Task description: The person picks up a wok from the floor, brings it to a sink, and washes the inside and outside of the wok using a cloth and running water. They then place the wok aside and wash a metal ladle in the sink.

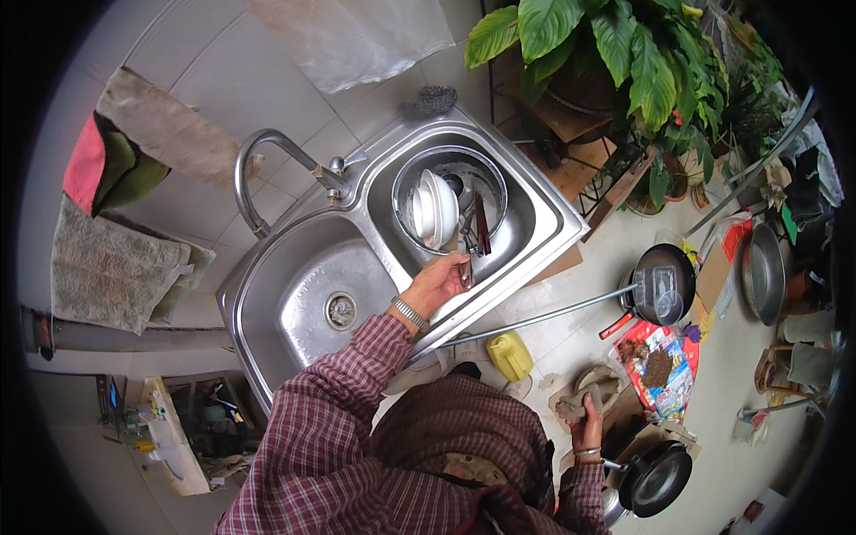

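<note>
My left hand (pixel 438 282), with a metal watch above it, reaches over the right basin (pixel 518 244) of a stainless steel double sink. Its fingers close on a metal utensil (pixel 467 274), probably a spoon, at the rim of a round metal basin (pixel 500 175). White bowls (pixel 436 208) sit tilted inside that basin. Beside them, dark red chopsticks (pixel 481 227) and other metal utensils lean over its near rim. Off to the right of my body, my right hand (pixel 588 428) grips a crumpled grey-brown cloth (pixel 580 400), away from the sink.
A curved faucet (pixel 251 157) arches over the left basin (pixel 287 294). A steel-wool scourer (pixel 431 101) rests at the back corner. Towels (pixel 117 261) hang left. Potted plants (pixel 628 73), a yellow jug (pixel 510 356), a metal pole (pixel 542 317) and pans (pixel 662 281) stand right.
</note>
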A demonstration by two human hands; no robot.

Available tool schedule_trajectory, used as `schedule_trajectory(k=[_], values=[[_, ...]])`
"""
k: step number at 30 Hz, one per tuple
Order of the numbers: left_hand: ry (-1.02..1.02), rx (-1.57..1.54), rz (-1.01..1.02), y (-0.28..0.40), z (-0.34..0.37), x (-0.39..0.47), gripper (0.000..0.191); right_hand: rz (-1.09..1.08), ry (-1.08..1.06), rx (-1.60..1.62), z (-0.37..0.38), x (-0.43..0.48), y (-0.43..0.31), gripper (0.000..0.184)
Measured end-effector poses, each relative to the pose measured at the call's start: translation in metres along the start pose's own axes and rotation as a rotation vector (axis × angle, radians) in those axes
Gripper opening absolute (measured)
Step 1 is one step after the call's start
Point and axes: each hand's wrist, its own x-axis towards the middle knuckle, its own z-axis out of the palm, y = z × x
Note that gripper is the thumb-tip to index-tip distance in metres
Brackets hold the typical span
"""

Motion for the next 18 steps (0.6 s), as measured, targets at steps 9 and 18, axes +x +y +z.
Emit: schedule_trajectory(k=[9,18], values=[[-0.032,0.008,-0.176,0.012,-0.004,0.000,0.017,0.077,0.002,-0.064,0.046,0.019,0.007,0.031],[-0.049,-0.364,-0.177,0.056,0.066,-0.044,0.022,0.015,-0.014,-0.081,0.055,0.022,0.007,0.032]])
